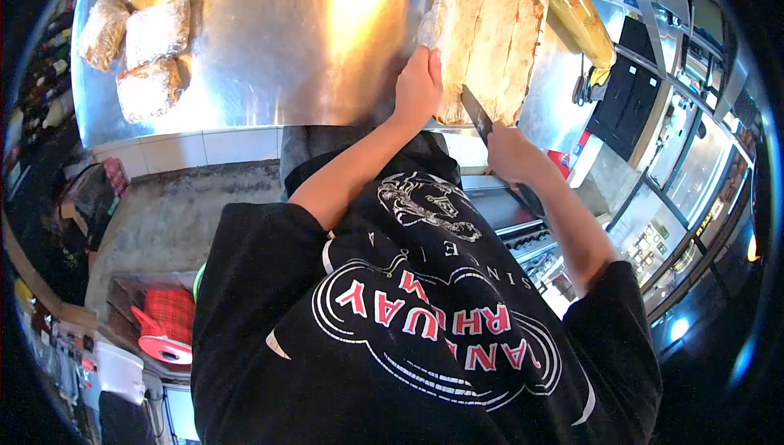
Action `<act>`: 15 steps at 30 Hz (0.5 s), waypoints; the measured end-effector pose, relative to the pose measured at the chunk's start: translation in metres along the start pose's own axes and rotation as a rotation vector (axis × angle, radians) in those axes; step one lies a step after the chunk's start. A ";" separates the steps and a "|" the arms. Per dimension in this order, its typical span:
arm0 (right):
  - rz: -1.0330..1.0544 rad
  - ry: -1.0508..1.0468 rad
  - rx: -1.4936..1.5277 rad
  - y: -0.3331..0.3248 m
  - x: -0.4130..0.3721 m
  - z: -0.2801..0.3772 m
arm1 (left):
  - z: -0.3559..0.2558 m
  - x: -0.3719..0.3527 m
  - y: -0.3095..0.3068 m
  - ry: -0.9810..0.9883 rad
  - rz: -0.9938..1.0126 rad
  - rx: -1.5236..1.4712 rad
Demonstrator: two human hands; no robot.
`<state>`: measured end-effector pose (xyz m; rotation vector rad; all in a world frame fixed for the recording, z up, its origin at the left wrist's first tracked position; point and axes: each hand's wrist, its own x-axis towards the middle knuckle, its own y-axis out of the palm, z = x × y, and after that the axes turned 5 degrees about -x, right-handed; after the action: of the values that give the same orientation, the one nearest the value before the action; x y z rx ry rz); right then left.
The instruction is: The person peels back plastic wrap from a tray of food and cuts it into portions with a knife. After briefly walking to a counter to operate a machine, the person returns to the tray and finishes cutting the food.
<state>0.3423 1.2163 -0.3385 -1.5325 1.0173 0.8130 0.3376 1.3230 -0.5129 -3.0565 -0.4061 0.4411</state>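
Note:
A long knife (476,113) is in my right hand (514,155), fingers wrapped round its handle. Its blade tip rests on the near part of a pale, browned slab of layered food (486,41), which has lengthwise cut lines and lies on the metal table. At the slab's near left edge my left hand (418,86) is closed, with its fingertips against crinkled clear plastic film (426,28) along that side. The undersides of the left fingers are hidden.
Film-wrapped food blocks (158,30) lie in a group on the left of the metal table (269,45). A long yellow patterned roll (572,4) stands close along the slab's right side. Scissors (581,86) are at the right. A red plaid item (167,322) is below left.

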 end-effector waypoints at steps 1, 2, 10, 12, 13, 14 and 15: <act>0.027 -0.042 -0.021 -0.005 0.006 -0.002 | 0.000 0.001 0.000 0.000 -0.003 -0.002; 0.055 -0.085 -0.042 -0.010 0.012 -0.002 | 0.000 0.002 0.001 0.008 -0.009 -0.004; 0.155 -0.019 0.034 -0.004 0.028 0.010 | 0.002 0.001 0.001 0.040 -0.028 -0.042; 0.057 0.022 0.151 0.018 0.023 0.011 | -0.001 -0.001 0.001 0.001 -0.021 -0.020; -0.150 -0.098 0.099 0.033 0.022 0.017 | 0.000 0.000 0.001 0.002 -0.023 -0.019; -0.063 0.073 0.245 0.039 0.015 0.017 | 0.001 0.000 0.001 0.027 -0.034 -0.040; -0.133 0.034 0.188 0.050 0.016 0.015 | 0.001 0.000 0.001 0.050 -0.043 -0.059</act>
<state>0.3038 1.2249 -0.3759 -1.4395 0.9774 0.5835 0.3375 1.3222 -0.5142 -3.1017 -0.4912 0.3560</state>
